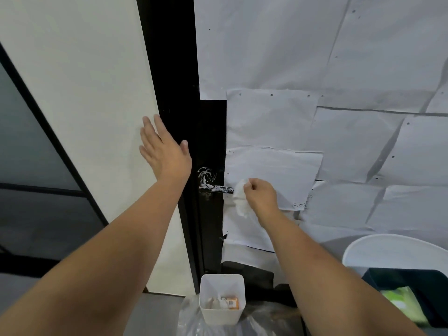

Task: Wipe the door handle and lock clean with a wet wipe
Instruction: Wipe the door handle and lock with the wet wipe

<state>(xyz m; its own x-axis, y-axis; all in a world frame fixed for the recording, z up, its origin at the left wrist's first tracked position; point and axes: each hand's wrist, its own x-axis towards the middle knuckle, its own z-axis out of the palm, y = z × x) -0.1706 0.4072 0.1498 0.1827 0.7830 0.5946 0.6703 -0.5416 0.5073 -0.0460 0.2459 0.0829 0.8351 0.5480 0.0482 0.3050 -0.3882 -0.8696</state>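
A black door handle (215, 188) juts right from the black door frame, streaked with white smears, and the round lock (206, 175) above it carries white swirls too. My right hand (260, 195) grips a crumpled white wet wipe (241, 198) around the handle's free end. My left hand (163, 151) lies flat with straight fingers against the white wall and the frame's edge, up and left of the lock.
White paper sheets (315, 69) cover the door to the right of the frame. A small white bin (221, 301) with scraps stands on a clear plastic bag on the floor below the handle. A white round rim (397, 251) and a dark container (412, 292) sit at lower right.
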